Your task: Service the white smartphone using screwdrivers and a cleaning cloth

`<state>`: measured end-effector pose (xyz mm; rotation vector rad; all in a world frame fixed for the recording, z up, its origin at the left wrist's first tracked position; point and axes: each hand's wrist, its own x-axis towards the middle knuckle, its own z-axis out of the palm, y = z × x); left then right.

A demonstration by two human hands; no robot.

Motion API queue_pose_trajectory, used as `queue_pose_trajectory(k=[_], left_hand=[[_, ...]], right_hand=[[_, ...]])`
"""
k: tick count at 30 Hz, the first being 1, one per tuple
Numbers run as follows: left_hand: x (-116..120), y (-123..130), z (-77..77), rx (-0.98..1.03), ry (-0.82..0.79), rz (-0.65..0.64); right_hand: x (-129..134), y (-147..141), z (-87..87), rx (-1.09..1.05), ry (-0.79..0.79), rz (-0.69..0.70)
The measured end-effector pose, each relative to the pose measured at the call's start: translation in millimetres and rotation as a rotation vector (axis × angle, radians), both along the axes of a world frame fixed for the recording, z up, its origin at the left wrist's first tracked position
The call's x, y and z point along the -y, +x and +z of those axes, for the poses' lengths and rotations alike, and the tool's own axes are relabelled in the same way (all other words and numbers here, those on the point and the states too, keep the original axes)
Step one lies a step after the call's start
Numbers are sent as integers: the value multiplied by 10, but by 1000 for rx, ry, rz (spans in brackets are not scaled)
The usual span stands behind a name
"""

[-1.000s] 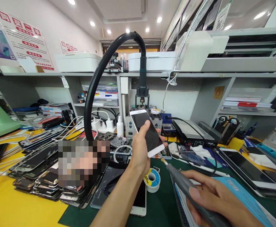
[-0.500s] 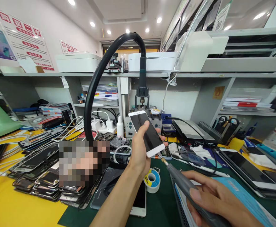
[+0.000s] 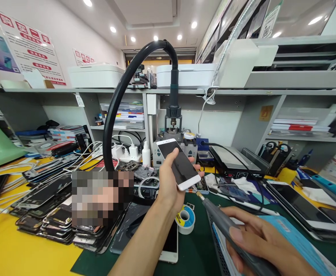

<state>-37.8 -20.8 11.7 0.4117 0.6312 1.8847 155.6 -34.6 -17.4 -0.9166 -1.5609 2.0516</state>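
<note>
My left hand is closed round a white-framed smartphone, thumb on its dark screen and fingertips showing past the far edge. The phone is tilted, its lower end toward me. In my right hand is a grey pen-shaped screwdriver with a brass collar. Its thin tip points up and left at the phone's bottom edge; whether it touches I cannot tell. Under my left forearm lies another white-framed phone, partly hidden. A solder wire spool stands beside it on the green mat.
Stacked phone parts crowd the left, partly behind a blurred patch. A thick black hose arches over the bench to a holder. More phones lie at right, near a blue paper packet. Shelves stand behind.
The phone's upper end has dipped slightly, with my left hand tilting along with it. My right hand and the screwdriver have barely moved.
</note>
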Motion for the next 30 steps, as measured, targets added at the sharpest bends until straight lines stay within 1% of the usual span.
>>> queue_pose_trajectory(k=[4,8,12,19,24,30], left_hand=[[13,-7,44,103,-27,-9],[-13,-27,28,178,-68,-13],[-62,-39,-6,196,-138,4],[-64,-57,3,210,-152,5],[-40,-38,22,173,-127,-21],[-18,-25,-7,52,-28,-41]], right_hand=[[5,-4,-20,1,-5,-19],[27,3,-12,40,38,-42],[28,13,-10,27,58,-28],[38,-5,28,77,51,-50],[51,-11,59,133,78,-22],[53,-22,84,147,87,-18]])
